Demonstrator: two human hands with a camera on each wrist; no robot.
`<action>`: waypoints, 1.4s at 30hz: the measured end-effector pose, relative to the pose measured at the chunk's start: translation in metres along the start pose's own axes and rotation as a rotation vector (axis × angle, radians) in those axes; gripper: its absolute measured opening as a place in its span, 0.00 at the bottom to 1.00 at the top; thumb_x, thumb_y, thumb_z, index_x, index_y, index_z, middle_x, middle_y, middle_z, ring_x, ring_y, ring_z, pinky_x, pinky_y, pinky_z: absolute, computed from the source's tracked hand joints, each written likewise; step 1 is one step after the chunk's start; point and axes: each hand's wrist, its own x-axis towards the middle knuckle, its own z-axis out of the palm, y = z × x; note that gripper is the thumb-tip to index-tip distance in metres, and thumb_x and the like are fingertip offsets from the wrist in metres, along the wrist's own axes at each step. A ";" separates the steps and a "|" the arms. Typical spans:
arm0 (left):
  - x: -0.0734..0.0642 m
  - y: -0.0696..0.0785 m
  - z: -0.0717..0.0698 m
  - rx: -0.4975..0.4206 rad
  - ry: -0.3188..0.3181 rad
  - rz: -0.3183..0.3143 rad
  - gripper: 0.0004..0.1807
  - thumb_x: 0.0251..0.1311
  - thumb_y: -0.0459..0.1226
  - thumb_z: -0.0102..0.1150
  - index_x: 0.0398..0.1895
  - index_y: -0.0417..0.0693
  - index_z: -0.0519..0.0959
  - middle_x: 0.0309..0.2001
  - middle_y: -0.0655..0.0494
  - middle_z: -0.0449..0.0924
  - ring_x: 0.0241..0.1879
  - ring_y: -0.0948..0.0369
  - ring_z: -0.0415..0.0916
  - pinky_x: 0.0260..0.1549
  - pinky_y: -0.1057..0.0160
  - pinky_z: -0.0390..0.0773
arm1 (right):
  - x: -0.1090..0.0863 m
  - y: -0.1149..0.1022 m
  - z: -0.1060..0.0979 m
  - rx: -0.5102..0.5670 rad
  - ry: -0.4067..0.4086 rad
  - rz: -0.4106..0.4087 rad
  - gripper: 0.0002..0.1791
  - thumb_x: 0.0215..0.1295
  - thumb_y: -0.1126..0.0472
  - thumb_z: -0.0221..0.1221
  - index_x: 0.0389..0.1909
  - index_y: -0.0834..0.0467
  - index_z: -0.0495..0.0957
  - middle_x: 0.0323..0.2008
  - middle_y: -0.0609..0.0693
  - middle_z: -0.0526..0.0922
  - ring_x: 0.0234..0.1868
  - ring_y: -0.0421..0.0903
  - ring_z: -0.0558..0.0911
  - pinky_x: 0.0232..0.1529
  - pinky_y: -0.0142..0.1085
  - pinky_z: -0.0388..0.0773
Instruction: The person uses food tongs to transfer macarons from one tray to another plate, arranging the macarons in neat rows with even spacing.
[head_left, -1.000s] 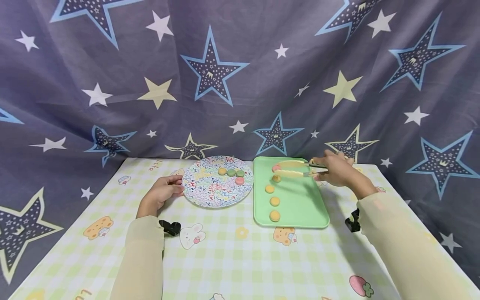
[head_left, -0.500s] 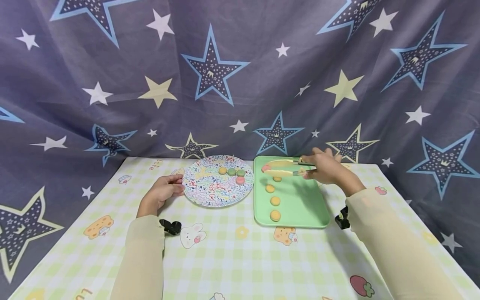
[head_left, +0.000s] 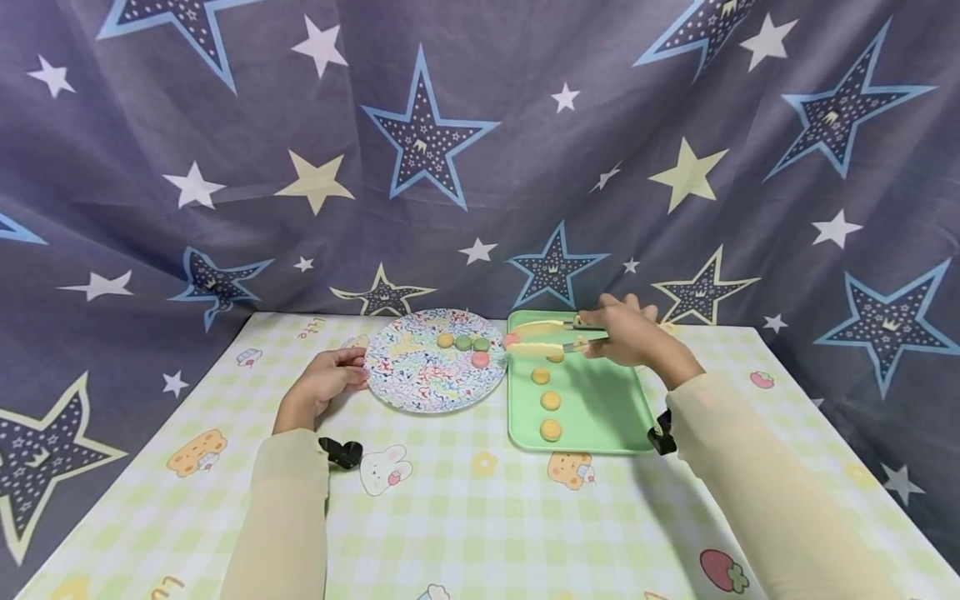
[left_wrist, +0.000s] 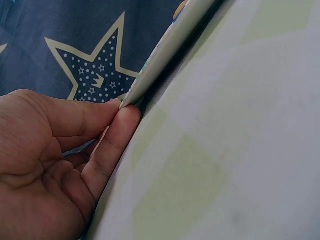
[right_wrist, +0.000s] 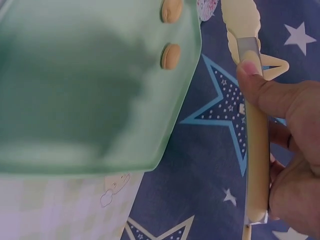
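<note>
My left hand pinches the left rim of a round, colour-speckled plate between thumb and finger; the left wrist view shows the rim tilted in that pinch. Tongs with cream scalloped tips are gripped in my right hand, over the far end of the green tray. At their tips is a pink macaron, near the plate's right rim. On the plate lie a yellow macaron, two green macarons and another pink macaron.
Several yellow-orange macarons stand in a line along the tray's left side, the farthest partly hidden by the tongs. A checked tablecloth covers the table. Behind it hangs a dark star-patterned curtain.
My right hand has moved left with the tongs, carrying the pink macaron from over the tray to the plate's right edge. The left hand and the plate have stayed put.
</note>
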 end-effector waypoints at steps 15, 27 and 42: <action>0.000 -0.003 -0.001 -0.016 0.001 -0.005 0.34 0.67 0.21 0.54 0.77 0.34 0.60 0.59 0.42 0.66 0.41 0.64 0.77 0.47 0.66 0.87 | 0.023 -0.034 0.008 -0.013 -0.029 -0.029 0.38 0.62 0.51 0.70 0.73 0.52 0.71 0.42 0.52 0.68 0.41 0.54 0.58 0.41 0.47 0.49; -0.002 -0.002 -0.002 -0.009 0.003 -0.002 0.35 0.68 0.22 0.55 0.77 0.34 0.60 0.59 0.42 0.66 0.43 0.63 0.76 0.48 0.65 0.87 | 0.035 -0.056 0.024 -0.030 -0.025 -0.051 0.35 0.63 0.52 0.71 0.71 0.50 0.74 0.41 0.50 0.67 0.43 0.55 0.58 0.41 0.46 0.50; -0.002 -0.001 0.000 -0.007 -0.018 0.005 0.35 0.69 0.22 0.53 0.78 0.35 0.59 0.63 0.40 0.65 0.45 0.62 0.77 0.50 0.64 0.86 | 0.041 -0.068 0.045 -0.110 0.003 -0.027 0.34 0.65 0.52 0.70 0.72 0.49 0.74 0.42 0.50 0.66 0.44 0.55 0.58 0.41 0.47 0.50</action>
